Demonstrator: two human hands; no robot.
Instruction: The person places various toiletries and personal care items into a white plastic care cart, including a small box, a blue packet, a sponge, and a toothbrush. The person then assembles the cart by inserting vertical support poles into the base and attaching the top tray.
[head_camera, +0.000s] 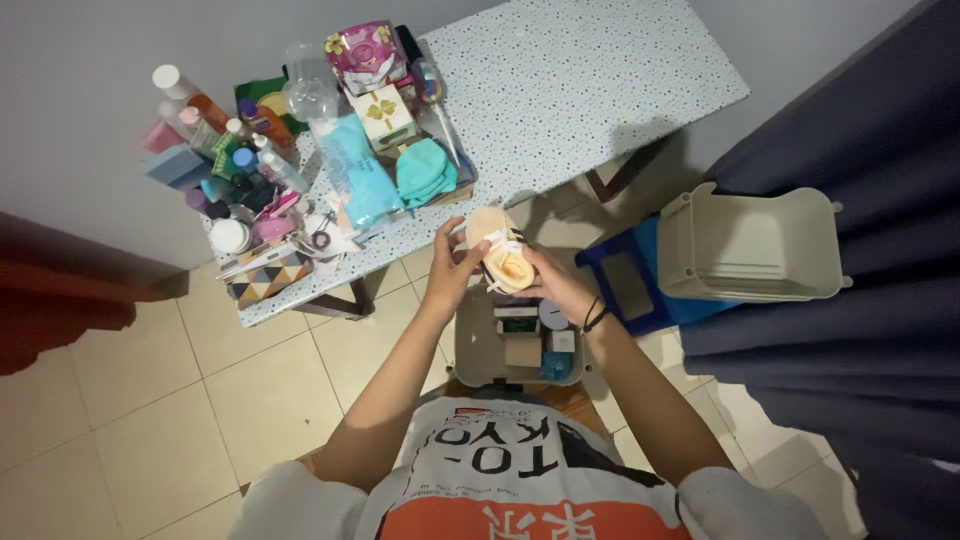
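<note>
Both hands hold a small peach baby shoe (502, 256) with white laces just above the beige box (470, 350) on the lap. The left hand (452, 262) has its fingers clamped on the toe; the right hand (553, 283) grips the heel.

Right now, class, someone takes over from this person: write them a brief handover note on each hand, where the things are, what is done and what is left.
Left hand: grips the toe end of a small peach baby shoe with white laces.
Right hand: supports the same shoe from the heel side.
The shoe is held above a beige bin holding small boxes.
An empty beige bin sits on a blue stool.
Done: small boxes binned.
Left: shoe in hand; clutter on the patterned table.
</note>
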